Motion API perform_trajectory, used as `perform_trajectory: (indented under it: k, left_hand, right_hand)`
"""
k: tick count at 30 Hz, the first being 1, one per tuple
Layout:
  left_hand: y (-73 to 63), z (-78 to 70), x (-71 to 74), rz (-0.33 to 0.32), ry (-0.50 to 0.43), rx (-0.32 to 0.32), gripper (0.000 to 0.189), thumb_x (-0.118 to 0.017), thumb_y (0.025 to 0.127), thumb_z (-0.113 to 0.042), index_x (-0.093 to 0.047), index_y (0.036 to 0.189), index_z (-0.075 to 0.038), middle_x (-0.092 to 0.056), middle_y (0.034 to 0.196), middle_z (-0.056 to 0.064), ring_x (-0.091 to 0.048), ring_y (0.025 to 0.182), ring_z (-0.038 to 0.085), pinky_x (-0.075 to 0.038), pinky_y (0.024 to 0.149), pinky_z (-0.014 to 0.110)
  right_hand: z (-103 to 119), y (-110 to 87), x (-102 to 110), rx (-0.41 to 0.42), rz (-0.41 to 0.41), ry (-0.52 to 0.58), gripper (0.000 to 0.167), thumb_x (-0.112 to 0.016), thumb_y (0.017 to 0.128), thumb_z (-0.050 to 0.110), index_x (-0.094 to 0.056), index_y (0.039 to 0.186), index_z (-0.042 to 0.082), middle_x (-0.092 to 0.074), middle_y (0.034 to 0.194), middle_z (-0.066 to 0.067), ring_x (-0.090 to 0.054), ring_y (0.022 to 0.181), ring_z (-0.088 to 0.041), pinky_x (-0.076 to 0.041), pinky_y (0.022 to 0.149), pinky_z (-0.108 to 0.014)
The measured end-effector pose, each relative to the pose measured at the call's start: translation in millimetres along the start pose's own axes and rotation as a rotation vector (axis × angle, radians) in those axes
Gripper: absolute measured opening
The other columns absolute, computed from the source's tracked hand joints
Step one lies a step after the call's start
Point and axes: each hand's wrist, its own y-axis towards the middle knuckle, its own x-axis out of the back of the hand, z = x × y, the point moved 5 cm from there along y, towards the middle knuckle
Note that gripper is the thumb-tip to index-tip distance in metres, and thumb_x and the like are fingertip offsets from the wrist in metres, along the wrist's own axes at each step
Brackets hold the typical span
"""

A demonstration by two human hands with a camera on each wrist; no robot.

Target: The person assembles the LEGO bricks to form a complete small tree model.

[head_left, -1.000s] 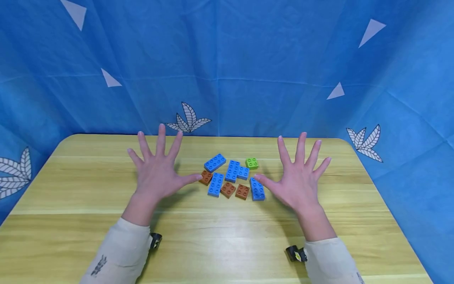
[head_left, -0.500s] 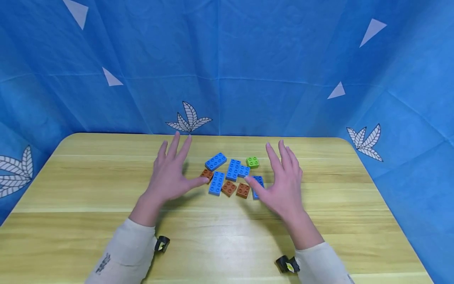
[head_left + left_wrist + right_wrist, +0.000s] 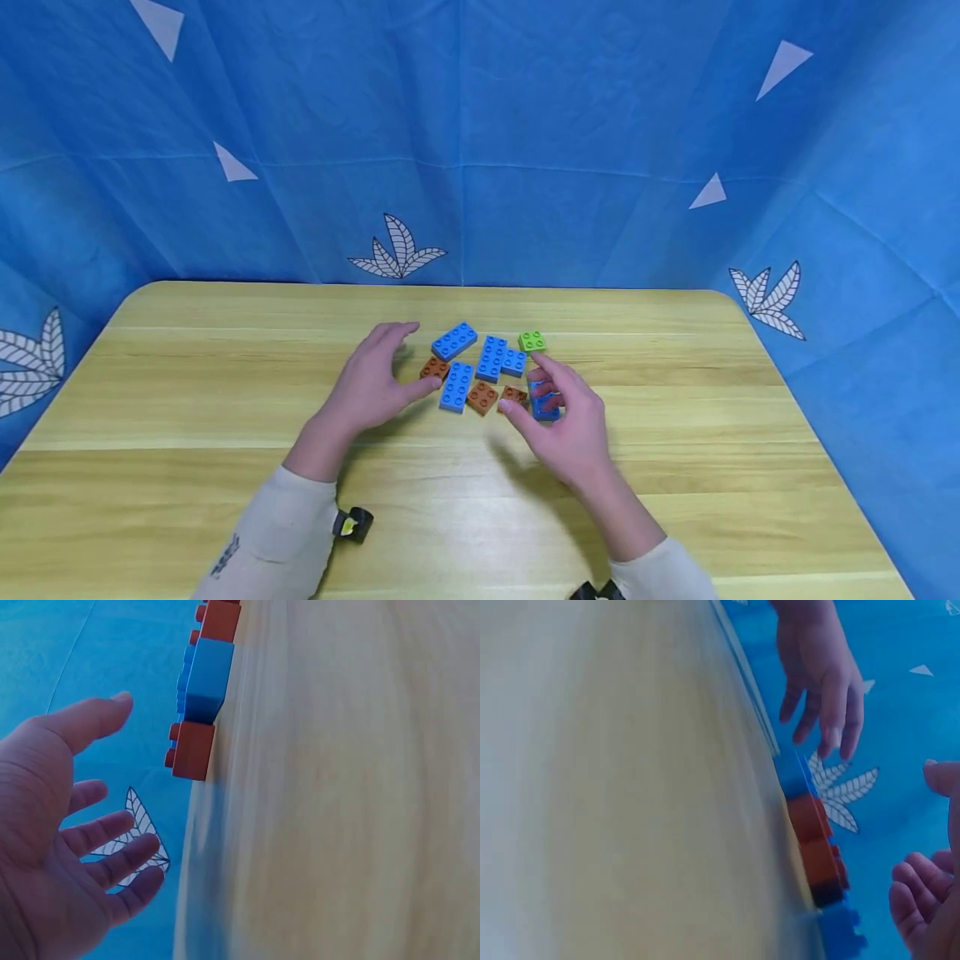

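Observation:
Several toy building bricks lie loose in a cluster mid-table. My left hand (image 3: 371, 379) hovers at the cluster's left side, fingers relaxed, thumb tip overlapping the left brown brick (image 3: 433, 368) in the head view; nothing is in it. Beside that brick lies a long blue brick (image 3: 456, 388). Over the right side, my right hand (image 3: 570, 421) hangs with fingers loosely bent and holds nothing. It partly covers the right blue brick (image 3: 543, 403) and a brown brick (image 3: 513, 397). In the left wrist view, the left palm (image 3: 45, 877) faces the bricks with a gap between.
A green brick (image 3: 532, 341) sits at the cluster's back right, near a small blue brick (image 3: 513, 362) and a long blue one (image 3: 491, 358). Another blue brick (image 3: 454, 341) lies back left, a brown one (image 3: 482, 397) at the front. A blue curtain (image 3: 480, 150) hangs behind the wooden table (image 3: 187, 375).
Both hands have gone from widely spread fingers to loosely bent ones. They have moved inward toward the bricks, the right hand also nearer the person. The bricks have stayed in place.

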Motion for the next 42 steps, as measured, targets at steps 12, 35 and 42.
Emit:
perform_trajectory:
  k: [12, 35, 42]
  left_hand:
    - [1.8, 11.4, -17.0, 0.033, -0.116, 0.026, 0.060, -0.082, 0.084, -0.026, -0.058, 0.135, -0.004, -0.059, 0.132, 0.011, -0.057, 0.114, 0.029, -0.047, 0.096, 0.046]
    - [10.6, 17.9, -31.2, 0.071, -0.108, 0.026, 0.041, -0.080, 0.086, -0.013, -0.067, 0.124, -0.005, -0.065, 0.121, 0.009, -0.059, 0.108, 0.026, -0.048, 0.093, 0.044]
    - [8.7, 20.7, -30.0, 0.067, -0.127, 0.060, 0.039, -0.082, 0.085, -0.015, -0.068, 0.120, -0.005, -0.065, 0.116, 0.008, -0.058, 0.102, 0.026, -0.049, 0.090, 0.042]
  right_hand:
    - [-12, -25.6, -30, -0.216, 0.174, 0.171, 0.037, -0.087, 0.079, 0.011, -0.071, 0.110, 0.001, -0.070, 0.092, -0.007, -0.064, 0.074, -0.018, -0.055, 0.066, -0.028]
    - [-25, -2.4, -44, -0.221, 0.150, -0.174, 0.043, -0.091, 0.074, 0.025, -0.072, 0.110, 0.009, -0.069, 0.096, 0.002, -0.056, 0.059, -0.007, -0.050, 0.056, -0.028]
    - [-26, -1.3, -44, -0.193, 0.127, -0.196, 0.036, -0.090, 0.075, 0.020, -0.073, 0.106, 0.009, -0.068, 0.094, 0.002, -0.055, 0.056, -0.006, -0.048, 0.054, -0.028]
